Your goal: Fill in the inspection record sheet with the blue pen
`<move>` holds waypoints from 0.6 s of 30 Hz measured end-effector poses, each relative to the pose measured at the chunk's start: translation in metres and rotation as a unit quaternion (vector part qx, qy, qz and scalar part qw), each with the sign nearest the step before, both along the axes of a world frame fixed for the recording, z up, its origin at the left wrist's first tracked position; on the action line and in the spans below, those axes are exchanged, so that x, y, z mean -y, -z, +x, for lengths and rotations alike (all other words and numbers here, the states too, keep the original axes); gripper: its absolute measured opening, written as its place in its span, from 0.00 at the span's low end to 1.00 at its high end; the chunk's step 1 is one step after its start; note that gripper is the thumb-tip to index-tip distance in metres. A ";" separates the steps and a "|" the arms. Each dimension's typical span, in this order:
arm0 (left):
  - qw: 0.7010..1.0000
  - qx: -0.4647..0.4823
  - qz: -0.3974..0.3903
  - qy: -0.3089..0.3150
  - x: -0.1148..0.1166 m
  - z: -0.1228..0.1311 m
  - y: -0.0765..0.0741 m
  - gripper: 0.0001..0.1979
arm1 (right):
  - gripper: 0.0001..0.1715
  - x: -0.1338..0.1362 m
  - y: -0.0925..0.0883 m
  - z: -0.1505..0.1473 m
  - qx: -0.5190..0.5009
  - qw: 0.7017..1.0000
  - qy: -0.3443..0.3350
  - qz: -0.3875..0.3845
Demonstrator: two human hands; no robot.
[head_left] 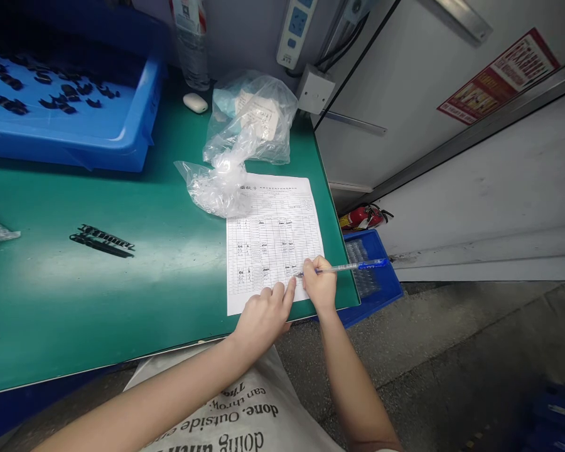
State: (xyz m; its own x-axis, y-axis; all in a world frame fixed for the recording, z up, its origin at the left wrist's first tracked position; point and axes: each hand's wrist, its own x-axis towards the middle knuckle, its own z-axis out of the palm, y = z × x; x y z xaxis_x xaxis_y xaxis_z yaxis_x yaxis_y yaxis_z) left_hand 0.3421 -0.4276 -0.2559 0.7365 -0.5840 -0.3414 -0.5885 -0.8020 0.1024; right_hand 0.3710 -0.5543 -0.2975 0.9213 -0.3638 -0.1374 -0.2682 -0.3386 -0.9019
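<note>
My right hand (320, 285) is closed around a pen (348, 267) with a clear barrel and a blue end, which points out to the right. The pen's tip meets a printed form (275, 245) near its lower right, where rows carry handwritten entries. My left hand (266, 309) rests on the bottom edge of the sheet, its index finger stretched towards the pen tip and its thumb partly hidden below the table edge. A crumpled clear plastic bag (216, 188) overlaps the form's upper left corner.
A blue bin (144, 119) with small black parts stands at the back left of the green table (179, 276). Black strip-like parts (102, 240) lie at left. Behind are a larger bag (273, 135), a bottle (193, 50) and a white mouse-shaped object (195, 103). A blue crate (386, 285) sits beyond the right edge.
</note>
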 end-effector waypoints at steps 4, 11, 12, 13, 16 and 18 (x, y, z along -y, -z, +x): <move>1.000 -0.006 0.002 0.004 0.000 0.000 0.000 0.40 | 0.19 0.001 0.000 0.000 -0.005 1.000 0.002 0.003; 1.000 -0.007 0.004 0.002 0.000 0.001 0.000 0.39 | 0.19 0.001 0.000 0.000 -0.003 1.000 0.020 0.022; 1.000 -0.009 0.006 0.002 0.000 0.001 0.000 0.40 | 0.19 0.001 0.000 0.000 0.000 1.000 0.018 0.021; 1.000 -0.011 0.007 0.001 0.000 0.000 0.000 0.40 | 0.19 0.001 0.001 -0.001 0.003 1.000 0.017 0.020; 1.000 -0.003 0.002 0.000 -0.002 -0.001 0.000 0.39 | 0.18 0.002 0.002 -0.001 0.009 1.000 0.016 0.023; 1.000 0.017 -0.010 0.004 -0.004 -0.002 0.001 0.38 | 0.18 0.002 0.002 -0.002 0.013 0.999 0.019 0.024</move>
State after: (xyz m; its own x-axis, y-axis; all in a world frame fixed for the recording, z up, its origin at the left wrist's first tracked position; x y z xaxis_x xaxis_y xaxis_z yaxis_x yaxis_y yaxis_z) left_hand 0.3399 -0.4238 -0.2568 0.7430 -0.5959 -0.3048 -0.5977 -0.7957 0.0986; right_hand 0.3692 -0.5561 -0.2993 0.9102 -0.3929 -0.1311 -0.2559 -0.2844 -0.9239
